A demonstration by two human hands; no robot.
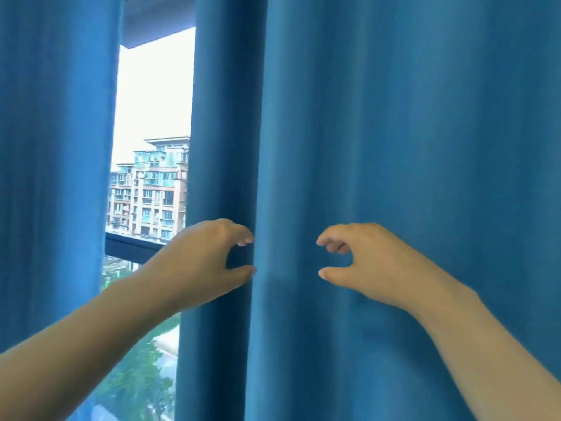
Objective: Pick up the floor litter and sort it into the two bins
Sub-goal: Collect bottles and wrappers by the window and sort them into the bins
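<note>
No litter and no bins are in view. I face a blue curtain (394, 147) that fills most of the frame. My left hand (206, 259) is raised in front of it, thumb and curled fingers apart, close to a vertical fold of the cloth, and I cannot tell whether they touch it. My right hand (361, 262) is raised at the same height to the right, thumb and fingers apart in a pincer shape, with nothing held. Both forearms are bare.
A second blue curtain panel (54, 177) hangs at the left. Between the panels a window gap (151, 117) shows bright sky, apartment buildings (148, 189), a dark window rail (130, 247) and trees below. The floor is out of view.
</note>
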